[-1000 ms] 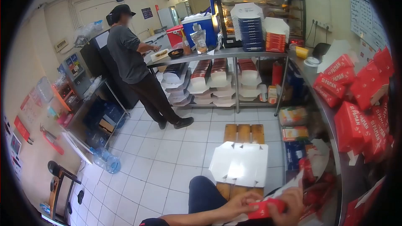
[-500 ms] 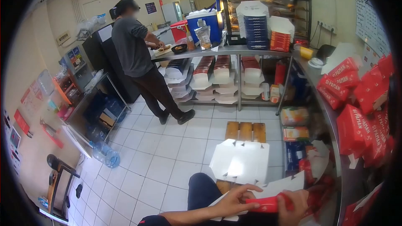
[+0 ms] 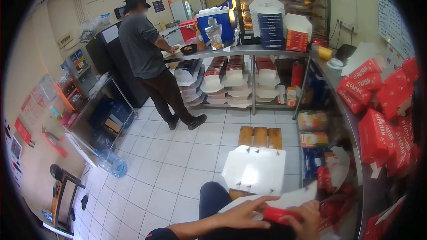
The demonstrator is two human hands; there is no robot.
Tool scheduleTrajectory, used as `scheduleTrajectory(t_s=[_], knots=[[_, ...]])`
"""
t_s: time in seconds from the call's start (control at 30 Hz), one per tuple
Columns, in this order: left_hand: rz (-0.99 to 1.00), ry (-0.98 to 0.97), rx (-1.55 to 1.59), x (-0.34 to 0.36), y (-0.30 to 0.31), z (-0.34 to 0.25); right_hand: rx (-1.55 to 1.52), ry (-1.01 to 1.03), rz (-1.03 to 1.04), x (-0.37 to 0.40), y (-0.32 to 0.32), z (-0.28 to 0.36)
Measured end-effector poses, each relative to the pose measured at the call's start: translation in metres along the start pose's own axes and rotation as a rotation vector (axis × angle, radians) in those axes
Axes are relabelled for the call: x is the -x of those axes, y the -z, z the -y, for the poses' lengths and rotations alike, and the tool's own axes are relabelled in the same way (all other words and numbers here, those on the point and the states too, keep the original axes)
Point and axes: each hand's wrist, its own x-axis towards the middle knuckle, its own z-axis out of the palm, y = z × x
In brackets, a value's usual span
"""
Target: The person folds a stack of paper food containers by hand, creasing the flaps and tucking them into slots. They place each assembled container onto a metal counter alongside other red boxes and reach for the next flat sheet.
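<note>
Low in the head view, a partly folded red and white cardboard box is in front of my lap. My left hand is closed on its left end, the index finger reaching along the top edge. On the right end, my right hand is wrapped round the red side, fingers bent. A white flap of the box stands up behind the fingers. Just beyond lie flat white box blanks on a wooden slatted stool. The underside of the box is hidden.
Folded red boxes are heaped on the steel counter at right. Stacked blue boxes and red boxes stand on the far counter. A co-worker stands there at left. A water bottle lies on the tiled floor.
My hands have tilted the box, and its white flap now stands higher and further left. My right hand has shifted slightly left. The co-worker's head and arms have moved a little.
</note>
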Motion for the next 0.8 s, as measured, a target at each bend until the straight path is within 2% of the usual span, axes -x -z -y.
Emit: scheduleTrajectory(t_s=[0.03,0.07,0.17,0.2,0.3,0.43,0.57,0.63,0.73,0.8], knots=[[0.085,0.006,-0.163,0.002,0.005,-0.004,0.005,-0.028,-0.084,0.001,0.0,-0.002],[0.134,-0.067,-0.233,0.001,0.01,0.004,0.002,-0.03,-0.083,0.002,0.002,-0.004],[0.169,-0.077,-0.418,0.001,0.019,0.013,0.076,0.007,-0.168,0.001,0.004,-0.006],[0.113,-0.086,-0.484,0.001,0.018,0.008,0.143,0.01,-0.145,0.001,0.004,-0.005],[0.151,-0.065,-0.485,-0.004,0.025,0.018,0.229,0.022,-0.116,0.0,0.005,-0.005],[0.058,-0.092,-0.345,-0.015,0.021,0.057,0.278,0.047,-0.057,0.002,0.004,-0.01],[-0.016,-0.128,-0.308,-0.015,0.018,0.038,0.257,0.027,-0.01,0.004,0.001,-0.01],[0.021,-0.002,-0.505,-0.014,0.015,0.025,0.245,-0.001,0.069,0.004,-0.001,-0.008],[-0.043,0.026,-0.502,-0.011,0.005,0.016,0.211,-0.002,0.153,0.007,-0.017,-0.009],[-0.08,-0.041,-0.552,-0.009,-0.003,0.026,0.176,0.013,0.181,0.009,-0.031,-0.006]])
